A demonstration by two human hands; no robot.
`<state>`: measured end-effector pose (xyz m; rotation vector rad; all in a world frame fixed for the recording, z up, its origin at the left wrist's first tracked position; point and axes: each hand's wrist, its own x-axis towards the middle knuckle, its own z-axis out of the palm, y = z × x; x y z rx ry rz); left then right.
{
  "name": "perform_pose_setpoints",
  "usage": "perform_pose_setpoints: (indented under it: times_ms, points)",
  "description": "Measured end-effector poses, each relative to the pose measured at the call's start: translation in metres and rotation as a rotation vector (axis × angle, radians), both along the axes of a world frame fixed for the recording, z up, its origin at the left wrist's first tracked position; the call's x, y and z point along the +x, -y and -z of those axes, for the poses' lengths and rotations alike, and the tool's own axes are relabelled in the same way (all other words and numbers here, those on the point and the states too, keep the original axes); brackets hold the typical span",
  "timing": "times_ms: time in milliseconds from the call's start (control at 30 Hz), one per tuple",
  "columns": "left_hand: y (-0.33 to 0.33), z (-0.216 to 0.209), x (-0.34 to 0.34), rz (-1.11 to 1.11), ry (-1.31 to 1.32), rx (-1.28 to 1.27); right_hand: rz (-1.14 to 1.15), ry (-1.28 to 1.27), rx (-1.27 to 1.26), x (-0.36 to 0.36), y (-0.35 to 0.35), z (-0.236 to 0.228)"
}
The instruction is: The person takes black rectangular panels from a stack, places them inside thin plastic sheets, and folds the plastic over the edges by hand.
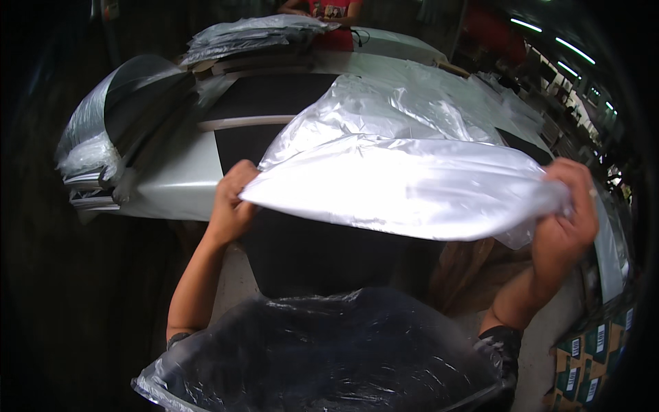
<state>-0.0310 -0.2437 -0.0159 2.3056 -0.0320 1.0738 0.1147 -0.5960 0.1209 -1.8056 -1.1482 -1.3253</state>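
A large, shiny, whitish plastic bag [405,185] is stretched between my two hands, its near edge lifted and sagging toward me. Closed at the bag's left corner is my left hand [235,198]. My right hand [571,206] grips the right end, slightly smeared by motion. The far part of the plastic lies crumpled over the table. Beneath the bag is a black sheet [309,250], partly hidden, hanging over the near edge of the white table [182,172]. Clear plastic film [322,350] covers the space close to my body.
Plastic-wrapped flat sheets [250,38] are piled at the far left. A curved clear plastic sheet [86,120] stands over another stack at the left. Across the table is a person in a red shirt [333,10]. Printed cartons [594,360] sit low at the right.
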Motion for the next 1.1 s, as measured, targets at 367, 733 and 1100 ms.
perform_pose_setpoints:
  times_ms: [367, 733, 1100]
  points:
    - [0.009, -0.019, -0.006, 1.241, -0.763, -0.600, -0.857, -0.538, -0.499, 0.015, 0.040, -0.020]
    - [-0.071, -0.093, 0.038, 0.076, 0.184, -0.617, -0.355, -0.899, -0.103, 0.257, -0.061, -0.060]
    - [0.000, -0.041, 0.041, 0.143, 0.144, -0.020, -0.410, -1.164, -0.094, 0.290, -0.044, 0.008]
